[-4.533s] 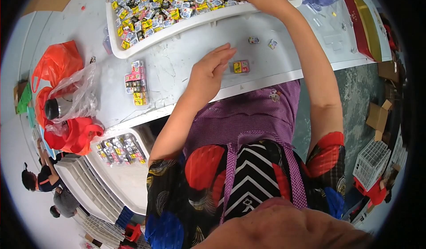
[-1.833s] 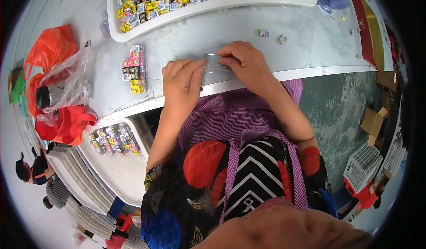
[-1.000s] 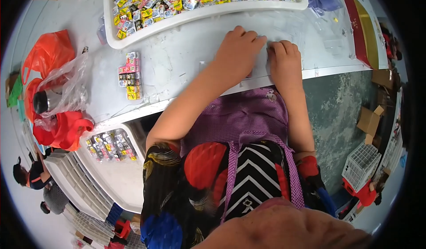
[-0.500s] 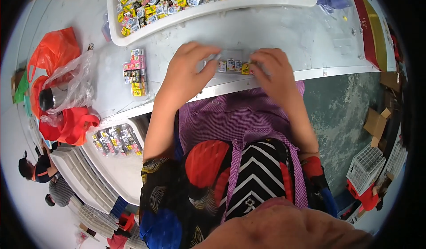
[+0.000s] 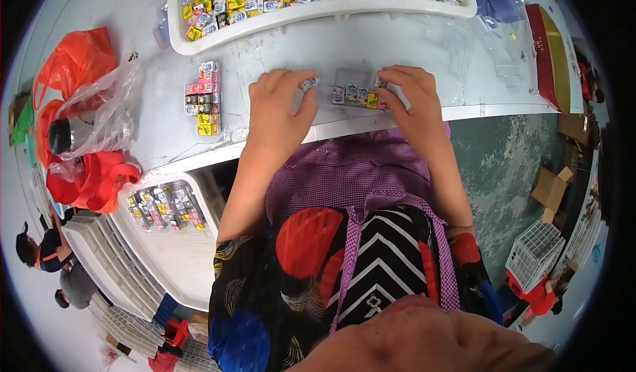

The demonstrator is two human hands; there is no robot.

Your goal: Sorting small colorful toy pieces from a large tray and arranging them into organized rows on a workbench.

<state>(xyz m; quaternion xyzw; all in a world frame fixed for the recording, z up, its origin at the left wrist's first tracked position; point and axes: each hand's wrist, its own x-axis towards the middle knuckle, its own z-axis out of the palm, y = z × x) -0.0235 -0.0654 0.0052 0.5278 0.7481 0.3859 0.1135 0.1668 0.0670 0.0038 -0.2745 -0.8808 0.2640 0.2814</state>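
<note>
Here, from left, a red plastic bag (image 5: 74, 59) and a black-capped bottle (image 5: 61, 136) lie on a pale worktable (image 5: 159, 100), apart from a block of pink, black and yellow pieces (image 5: 207, 100). Near the table's front edge, the left hand (image 5: 281, 99) pinches a small printed piece (image 5: 309, 83) between thumb and fingers, just left of a clear plastic case (image 5: 352, 76) (a row of pieces (image 5: 351, 94) lines its near side), while the right hand (image 5: 416, 99) curls around the case's right end, its grip impossible to tell.
</note>
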